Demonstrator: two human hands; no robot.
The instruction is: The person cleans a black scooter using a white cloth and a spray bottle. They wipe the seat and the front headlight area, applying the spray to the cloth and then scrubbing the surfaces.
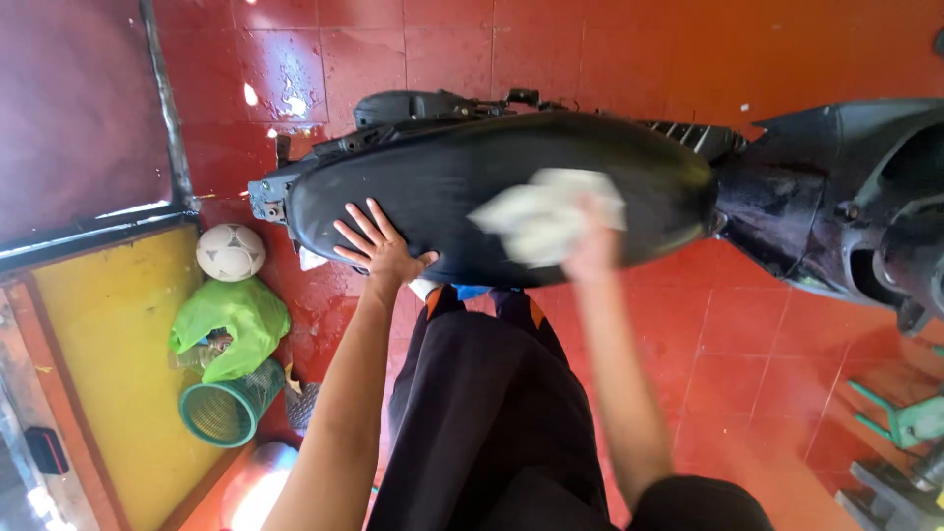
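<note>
Resting under both hands (pixel 379 246): scooter seat (pixel 472 177)

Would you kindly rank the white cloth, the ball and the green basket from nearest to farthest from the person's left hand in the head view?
1. White cloth: right of the left hand, on the scooter seat.
2. Ball: on the floor to its left.
3. Green basket: lower left, beyond the ball.
</note>
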